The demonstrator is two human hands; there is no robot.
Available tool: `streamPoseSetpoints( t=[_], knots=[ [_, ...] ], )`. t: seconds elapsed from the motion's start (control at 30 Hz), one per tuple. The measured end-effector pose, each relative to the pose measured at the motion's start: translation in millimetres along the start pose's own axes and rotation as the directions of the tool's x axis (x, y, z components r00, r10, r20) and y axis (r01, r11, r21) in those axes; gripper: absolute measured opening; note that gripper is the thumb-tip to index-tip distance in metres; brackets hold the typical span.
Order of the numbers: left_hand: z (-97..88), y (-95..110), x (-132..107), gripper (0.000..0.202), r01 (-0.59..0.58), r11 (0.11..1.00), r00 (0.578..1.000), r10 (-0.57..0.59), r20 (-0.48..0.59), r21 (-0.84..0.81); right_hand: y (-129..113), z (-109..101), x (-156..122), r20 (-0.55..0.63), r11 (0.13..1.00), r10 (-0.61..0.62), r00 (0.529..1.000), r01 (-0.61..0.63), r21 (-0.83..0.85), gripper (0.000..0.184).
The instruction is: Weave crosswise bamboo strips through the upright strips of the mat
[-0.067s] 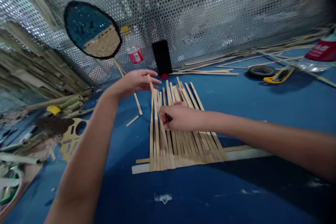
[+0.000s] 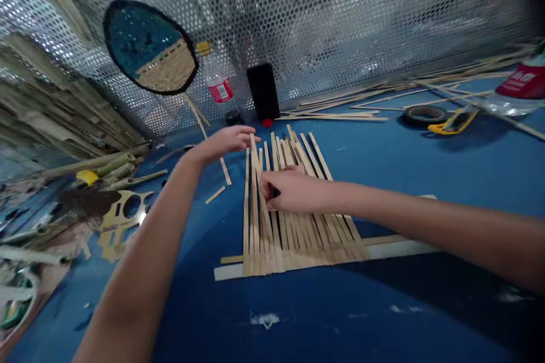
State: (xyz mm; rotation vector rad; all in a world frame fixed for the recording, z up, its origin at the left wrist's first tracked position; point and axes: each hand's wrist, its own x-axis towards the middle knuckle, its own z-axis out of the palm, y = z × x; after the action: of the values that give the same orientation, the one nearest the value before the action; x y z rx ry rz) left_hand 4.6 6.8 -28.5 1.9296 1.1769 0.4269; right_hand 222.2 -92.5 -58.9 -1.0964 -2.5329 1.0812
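Note:
Many thin bamboo strips (image 2: 298, 232) lie side by side on the blue table, their near ends lined up across a white strip (image 2: 230, 272). My right hand (image 2: 283, 188) is closed over the middle of the row, pinching a strip lifted a little above the others; its fingertips are partly hidden. At that raised bamboo strip's far end (image 2: 254, 150) is my left hand (image 2: 232, 140), fingers stretched out and touching or just behind it. A narrow wooden strip (image 2: 232, 260) runs crosswise beneath the row, beside the white one.
A black phone (image 2: 263, 93) and a plastic bottle (image 2: 221, 91) stand by the perforated metal screen, near a round woven fan (image 2: 151, 48). Black tape (image 2: 424, 115), a yellow cutter (image 2: 453, 123) and loose strips (image 2: 340, 116) lie behind. Bamboo pieces (image 2: 121, 167) are at left.
My left hand has moved slightly down and to the right. The far end of the raised bamboo strip has swung a little right and lower. My right hand has hardly moved.

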Motion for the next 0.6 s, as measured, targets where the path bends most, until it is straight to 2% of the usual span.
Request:
streamPoseSetpoints(
  t=[0.13, 0.27, 0.33, 0.43, 0.5, 0.6],
  knots=[
    [20.9, -29, 17, 0.042, 0.004, 0.992, 0.999, 0.001, -0.037, 0.123, 5, 3, 0, -0.015, 0.999, 0.012, 1.0, -0.012, 0.052, 0.015],
    [23.1, -37, 25, 0.03, -0.01, 0.954, 0.997, 0.034, -0.076, 0.3, 10, 7, 4, -0.006, 0.99, -0.026, 1.0, 0.027, 0.14, 0.016],
    [21.8, -38, 27, 0.025, -0.01, 0.928, 0.996, 0.044, -0.083, 0.372, 6, 3, 3, -0.023, 0.995, -0.074, 0.997, 0.075, 0.066, 0.013],
    [21.0, -38, 27, 0.025, 0.002, 0.897, 0.992, 0.054, -0.115, 0.441, -5, -22, -10, -0.094, 0.974, -0.122, 0.988, 0.101, -0.202, 0.016],
    [21.9, -37, 26, 0.025, 0.007, 0.885, 0.99, 0.06, -0.13, 0.465, -4, -49, -27, -0.122, 0.931, -0.072, 0.99, 0.023, -0.364, 0.024],
    [23.8, -36, 24, 0.026, -0.003, 0.881, 0.99, 0.068, -0.12, 0.473, 20, -82, -62, -0.062, 0.898, 0.03, 0.998, -0.054, -0.437, 0.034]
  ],
)
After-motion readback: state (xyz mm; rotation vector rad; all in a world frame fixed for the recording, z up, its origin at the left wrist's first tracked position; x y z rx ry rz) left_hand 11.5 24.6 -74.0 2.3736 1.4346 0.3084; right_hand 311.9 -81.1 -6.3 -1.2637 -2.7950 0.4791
